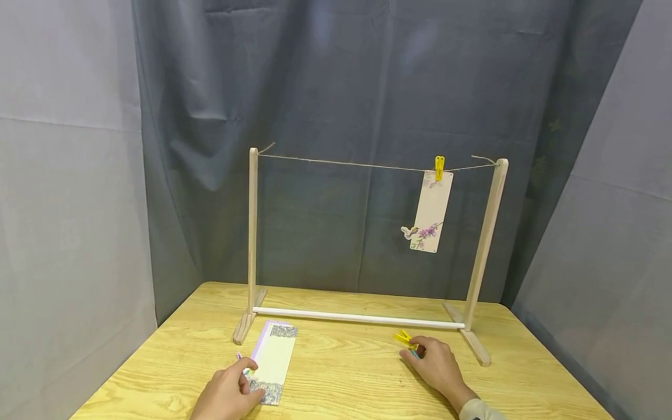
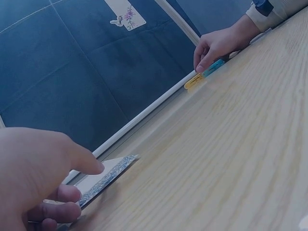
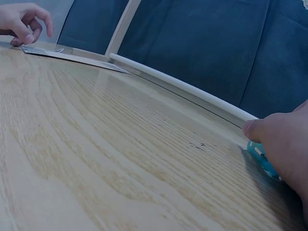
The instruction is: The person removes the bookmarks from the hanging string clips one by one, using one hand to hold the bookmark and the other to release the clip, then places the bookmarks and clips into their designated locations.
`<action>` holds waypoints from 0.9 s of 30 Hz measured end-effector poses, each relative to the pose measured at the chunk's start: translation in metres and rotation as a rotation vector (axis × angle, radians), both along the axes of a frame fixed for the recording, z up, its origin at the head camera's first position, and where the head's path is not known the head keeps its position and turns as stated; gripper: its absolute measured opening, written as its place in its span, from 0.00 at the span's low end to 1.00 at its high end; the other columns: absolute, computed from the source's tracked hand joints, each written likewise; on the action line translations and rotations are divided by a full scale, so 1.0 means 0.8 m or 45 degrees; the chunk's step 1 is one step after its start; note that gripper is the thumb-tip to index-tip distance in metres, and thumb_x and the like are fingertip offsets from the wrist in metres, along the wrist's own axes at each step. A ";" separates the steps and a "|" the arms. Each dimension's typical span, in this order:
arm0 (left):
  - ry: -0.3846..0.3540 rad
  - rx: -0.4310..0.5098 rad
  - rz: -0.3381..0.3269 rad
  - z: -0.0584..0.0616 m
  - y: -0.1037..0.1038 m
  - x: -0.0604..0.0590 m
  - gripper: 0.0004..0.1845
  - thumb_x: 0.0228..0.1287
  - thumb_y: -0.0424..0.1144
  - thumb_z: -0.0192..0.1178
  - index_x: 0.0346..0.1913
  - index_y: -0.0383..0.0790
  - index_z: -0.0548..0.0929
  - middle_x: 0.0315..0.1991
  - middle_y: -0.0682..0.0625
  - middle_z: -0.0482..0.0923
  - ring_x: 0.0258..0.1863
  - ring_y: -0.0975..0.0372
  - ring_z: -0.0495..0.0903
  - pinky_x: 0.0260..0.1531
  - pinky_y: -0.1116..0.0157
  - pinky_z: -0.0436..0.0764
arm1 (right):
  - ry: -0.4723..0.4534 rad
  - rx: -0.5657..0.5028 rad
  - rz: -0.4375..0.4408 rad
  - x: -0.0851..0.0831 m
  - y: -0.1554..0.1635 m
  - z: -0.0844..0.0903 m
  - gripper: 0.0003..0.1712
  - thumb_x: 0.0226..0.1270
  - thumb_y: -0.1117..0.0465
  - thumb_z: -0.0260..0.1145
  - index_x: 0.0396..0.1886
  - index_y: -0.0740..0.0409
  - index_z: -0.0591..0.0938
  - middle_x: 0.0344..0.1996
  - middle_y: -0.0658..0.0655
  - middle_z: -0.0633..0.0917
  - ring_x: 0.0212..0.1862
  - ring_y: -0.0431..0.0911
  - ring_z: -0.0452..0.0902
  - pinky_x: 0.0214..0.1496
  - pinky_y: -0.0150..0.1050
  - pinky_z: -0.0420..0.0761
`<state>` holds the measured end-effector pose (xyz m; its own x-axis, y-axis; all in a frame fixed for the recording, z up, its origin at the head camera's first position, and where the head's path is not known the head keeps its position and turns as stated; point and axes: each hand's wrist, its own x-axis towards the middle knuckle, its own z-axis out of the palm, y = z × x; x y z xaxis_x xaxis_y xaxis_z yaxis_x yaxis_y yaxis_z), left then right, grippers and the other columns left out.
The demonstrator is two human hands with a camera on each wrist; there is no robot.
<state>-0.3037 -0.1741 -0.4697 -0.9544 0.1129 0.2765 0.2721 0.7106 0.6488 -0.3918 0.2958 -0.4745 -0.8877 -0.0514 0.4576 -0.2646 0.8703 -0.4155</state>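
Note:
My left hand (image 1: 228,389) is at the near left edge of a flat stack of cards; its thumb and forefinger stand apart over the top card (image 1: 276,356), which is cream with a grey-blue patterned band at each end. A lilac-edged card (image 1: 260,343) shows from underneath. On the right, my other hand (image 1: 437,364) reaches down over a yellow clothespin (image 1: 403,337) and a teal clothespin (image 2: 213,68). Its fingertips are right at the yellow one, and I cannot tell whether they pinch it. The palm partly hides the teal one (image 3: 262,160).
Behind the hands stands a wooden frame (image 1: 253,233) with a white bottom rod (image 1: 357,318) and a string (image 1: 336,162) across the top. A yellow clothespin (image 1: 439,167) holds a card with a flower and bird (image 1: 431,213) on the string. Dark cloth (image 1: 315,233) hangs behind.

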 end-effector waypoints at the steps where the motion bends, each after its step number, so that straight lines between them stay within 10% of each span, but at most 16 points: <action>1: -0.002 0.003 -0.002 0.000 0.000 0.000 0.25 0.56 0.46 0.78 0.53 0.40 0.82 0.24 0.56 0.71 0.20 0.63 0.69 0.24 0.63 0.71 | 0.003 -0.002 -0.003 0.000 0.000 0.000 0.22 0.64 0.47 0.77 0.48 0.59 0.89 0.26 0.44 0.79 0.29 0.40 0.72 0.36 0.43 0.78; 27: 0.026 0.053 0.024 0.001 0.003 0.000 0.23 0.57 0.44 0.77 0.53 0.40 0.83 0.23 0.57 0.70 0.17 0.65 0.67 0.19 0.66 0.68 | 0.063 -0.071 0.006 0.001 0.002 0.010 0.22 0.64 0.46 0.77 0.48 0.57 0.90 0.25 0.44 0.78 0.27 0.40 0.70 0.29 0.37 0.72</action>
<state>-0.3041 -0.1714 -0.4689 -0.9503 0.0826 0.3001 0.2722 0.6884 0.6724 -0.3906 0.2974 -0.4662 -0.8637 -0.0290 0.5032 -0.2903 0.8447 -0.4497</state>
